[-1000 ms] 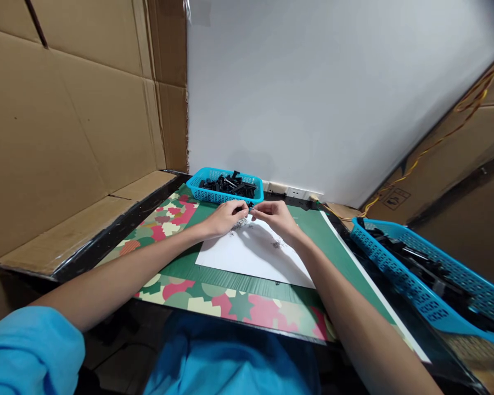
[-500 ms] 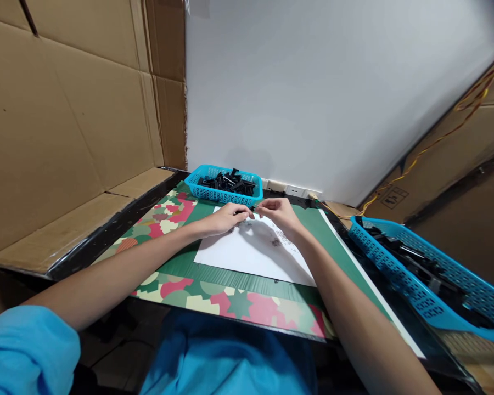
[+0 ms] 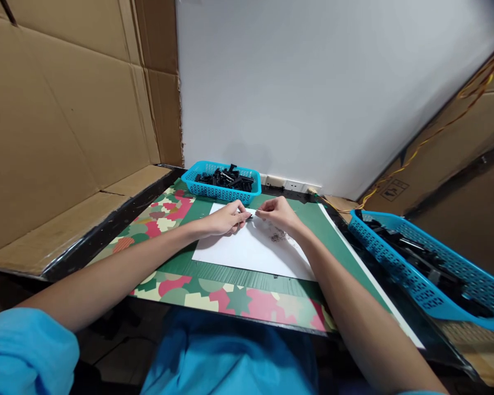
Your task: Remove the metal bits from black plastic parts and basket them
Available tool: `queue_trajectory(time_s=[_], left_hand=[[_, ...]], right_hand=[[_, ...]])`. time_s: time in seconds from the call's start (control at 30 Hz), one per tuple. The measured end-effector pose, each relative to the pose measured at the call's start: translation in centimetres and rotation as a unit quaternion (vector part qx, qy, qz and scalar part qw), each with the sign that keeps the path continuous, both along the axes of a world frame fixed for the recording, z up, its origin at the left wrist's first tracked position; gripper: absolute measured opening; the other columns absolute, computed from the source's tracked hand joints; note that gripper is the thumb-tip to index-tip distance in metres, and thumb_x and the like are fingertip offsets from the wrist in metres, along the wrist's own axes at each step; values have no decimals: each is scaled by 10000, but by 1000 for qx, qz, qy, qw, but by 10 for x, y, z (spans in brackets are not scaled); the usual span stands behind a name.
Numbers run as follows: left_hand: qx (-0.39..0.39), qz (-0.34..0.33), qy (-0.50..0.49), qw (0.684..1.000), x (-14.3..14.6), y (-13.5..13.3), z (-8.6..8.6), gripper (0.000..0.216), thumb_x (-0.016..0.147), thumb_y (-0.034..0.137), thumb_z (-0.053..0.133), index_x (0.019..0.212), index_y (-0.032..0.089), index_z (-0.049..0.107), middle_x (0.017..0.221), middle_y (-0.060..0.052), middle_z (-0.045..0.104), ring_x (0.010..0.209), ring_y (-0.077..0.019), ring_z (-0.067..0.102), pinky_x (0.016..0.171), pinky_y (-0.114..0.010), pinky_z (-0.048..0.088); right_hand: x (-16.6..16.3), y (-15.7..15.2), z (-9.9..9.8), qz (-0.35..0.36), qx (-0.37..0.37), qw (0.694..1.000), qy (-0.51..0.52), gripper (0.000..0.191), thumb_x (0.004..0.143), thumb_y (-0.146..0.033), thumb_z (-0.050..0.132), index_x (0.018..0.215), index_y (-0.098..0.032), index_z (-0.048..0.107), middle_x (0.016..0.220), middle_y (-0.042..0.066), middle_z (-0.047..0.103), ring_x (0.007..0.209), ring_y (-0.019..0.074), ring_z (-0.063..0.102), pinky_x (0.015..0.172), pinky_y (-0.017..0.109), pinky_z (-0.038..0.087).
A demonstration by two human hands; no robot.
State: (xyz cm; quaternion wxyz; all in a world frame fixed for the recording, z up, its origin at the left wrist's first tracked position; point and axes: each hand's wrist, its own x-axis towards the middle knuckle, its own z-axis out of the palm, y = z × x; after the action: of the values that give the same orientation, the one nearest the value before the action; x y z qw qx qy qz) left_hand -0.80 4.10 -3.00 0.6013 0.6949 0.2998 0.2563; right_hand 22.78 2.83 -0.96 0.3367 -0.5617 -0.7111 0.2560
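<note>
- The white sheet lies on the green mat, toward the far edge of the bench. Its pale surface probably makes small dark pieces easier to see.
- A small blue basket of loose black parts stands at the far edge, just beyond the sheet and within easy reach of both hands.
- A heap of tiny dark bits sits on the sheet, just beside the right wrist and apart from the basket.
- A long blue basket with darker, longer pieces sits off the right edge, tilted in this view.
- The left hand rests low on the sheet's far edge. Thumb and forefinger are pinched on a small black part, and the other fingers are curled under, probably to steady it.
- The right hand meets it from the other side, fingertips closed together at the part's end. Whether they nip the part or something tinier against it is too small to tell.
- The two hands nearly touch, just above the sheet's far edge.
</note>
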Motion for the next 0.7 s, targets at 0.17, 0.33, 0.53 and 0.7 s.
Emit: queue_trajectory(time_s=[0.17,0.33,0.53,0.7], left_hand=[[9,-16,10,1000,-1,-2,2,203,1087,404,517,1021,245,410,749,32,546,485,-83,404,466,-269,239],[0,-23,12,1000,-1,-2,3,191,1092,386,508,1019,250,397,734,41,531,488,-83,401,470,-266,239],[2,-25,15,1000,-1,-3,4,192,1093,375,509,1016,247,389,735,38,533,498,-80,408,478,-259,245],[-16,-11,24,1000,1,-7,10,150,1116,310,435,1001,245,362,744,44,516,482,-68,382,477,-250,235]], right_hand=[[-4,3,-8,-10,36,999,-39,172,747,-293,725,672,-140,743,636,59,684,631,166,566,538,266,347],[-6,4,-12,-13,65,996,-60,129,729,-269,730,673,-153,746,668,55,709,644,166,572,560,276,366],[-7,4,-13,-2,79,994,-72,123,740,-261,714,659,-168,729,654,39,696,637,163,557,574,281,377],[-8,1,-12,6,85,994,-66,120,739,-249,697,651,-169,711,646,36,672,632,160,538,577,286,368]])
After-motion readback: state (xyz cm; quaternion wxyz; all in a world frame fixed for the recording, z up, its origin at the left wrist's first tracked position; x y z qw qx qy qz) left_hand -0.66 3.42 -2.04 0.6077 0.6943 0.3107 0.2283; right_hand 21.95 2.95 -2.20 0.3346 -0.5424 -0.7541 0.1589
